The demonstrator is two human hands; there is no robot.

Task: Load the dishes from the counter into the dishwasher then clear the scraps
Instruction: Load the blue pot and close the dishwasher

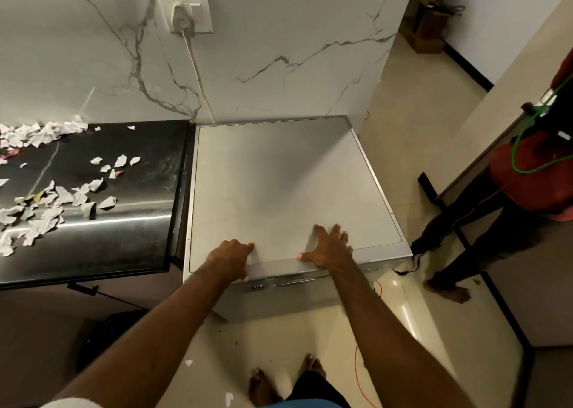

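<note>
bare feet [260, 386] on the tile floor [279, 339] just in front of the dishwasher [279, 184], a white paper bit [188, 362] and a thin orange wire [359, 376] on the floor to either side of them. both arms reach forward to the dishwasher's front top edge. left hand [231, 257] sits at the front left part of the lid, fingers curled in, thumb hooked down over the front lip, gripping the edge. right hand [328, 248] lies flat on the lid near the front right, fingers spread, thumb along the front edge, holding nothing. dishwasher door looks closed, small display [257, 286] visible on the front strip under the left hand. black counter [130, 231] butts against the dishwasher's left side, covered with torn paper scraps [46, 203], most lying well left of the dishwasher, a few small bits nearer. right of the dishwasher, another person's legs [449, 252], barefoot, beside a dark frame. behind the dishwasher, a marble wall [279, 51] with a socket [186, 11]; a white plug [183, 18] is in it, its cord [198, 76] running down behind the dishwasher's back left corner.
</note>
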